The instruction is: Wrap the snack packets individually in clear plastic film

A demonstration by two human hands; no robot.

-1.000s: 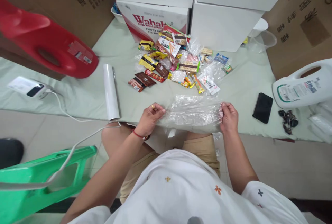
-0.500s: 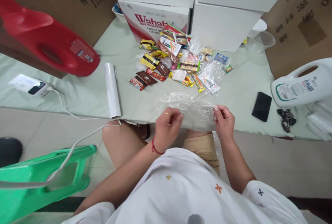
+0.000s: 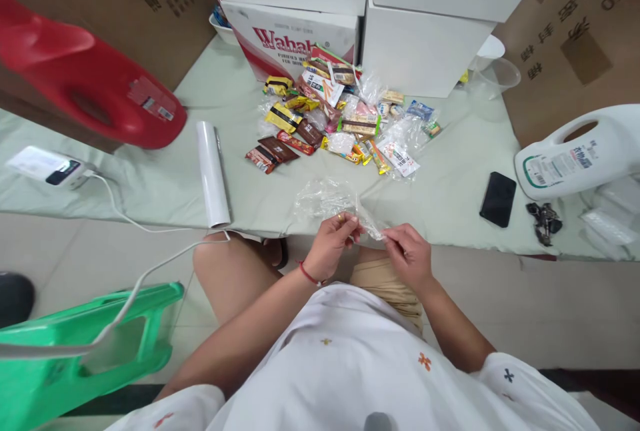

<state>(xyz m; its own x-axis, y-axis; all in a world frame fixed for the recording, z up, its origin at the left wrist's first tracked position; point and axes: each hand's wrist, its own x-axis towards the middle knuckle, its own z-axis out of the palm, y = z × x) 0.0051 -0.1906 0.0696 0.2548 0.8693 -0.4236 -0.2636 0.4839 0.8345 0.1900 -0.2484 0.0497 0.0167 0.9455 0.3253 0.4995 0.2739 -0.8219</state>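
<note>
While my right hand (image 3: 410,258) pinches the narrow, gathered end of a clear plastic bag (image 3: 323,199) between thumb and fingers, my left hand (image 3: 333,248) grips it a little farther along, thumb against forefinger. The bag lies at the front edge of the green cloth (image 3: 265,201), its crumpled, wider part spread beyond my left knuckles (so sheer that the cloth shows through it). Just past it sits a heap of wrapped snacks (image 3: 359,126), against the printed carton (image 3: 295,31). To my left lies a white roll (image 3: 213,174); well to my right, a black phone (image 3: 498,199).
</note>
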